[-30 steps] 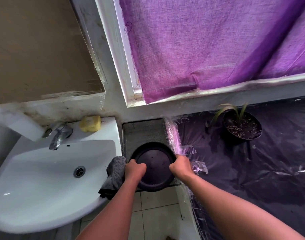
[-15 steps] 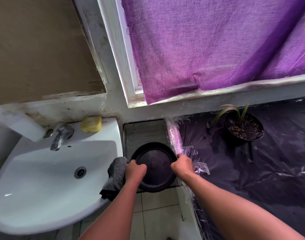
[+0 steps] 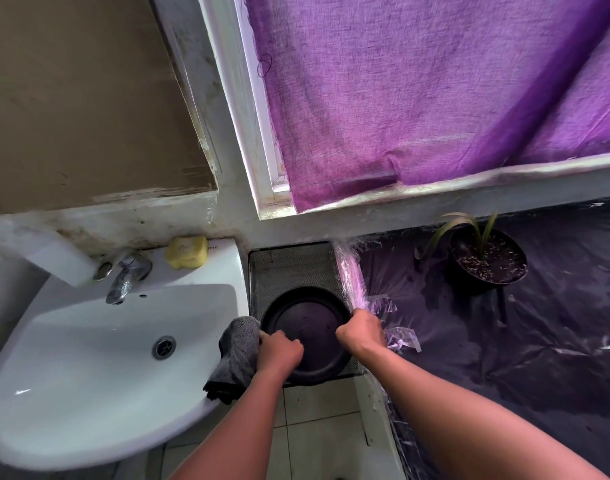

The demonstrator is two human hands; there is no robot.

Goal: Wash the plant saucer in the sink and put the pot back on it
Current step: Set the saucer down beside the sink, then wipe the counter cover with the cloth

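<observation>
Low in the middle of the frame, the black saucer (image 3: 307,327) is held over a dark mesh tray (image 3: 289,268) that fills the gap between the white sink (image 3: 89,368) and the counter on the right. The left hand (image 3: 279,351) is curled closed around the saucer's lower left rim, with a grey cloth (image 3: 236,358) draped over the sink edge just beside it (whether the fingers also pinch the cloth cannot be told). The right hand (image 3: 360,332) is closed on the saucer's right rim. The saucer's inner face looks dark and plain. At the right of the frame, the pot (image 3: 487,263) with its thin green leaves stands on a dark plastic sheet (image 3: 504,358), well apart from the saucer. At the left, a chrome tap (image 3: 127,275) and a yellow sponge (image 3: 187,251) sit on the sink's back ledge. A purple curtain (image 3: 418,91) fills the upper right.
</observation>
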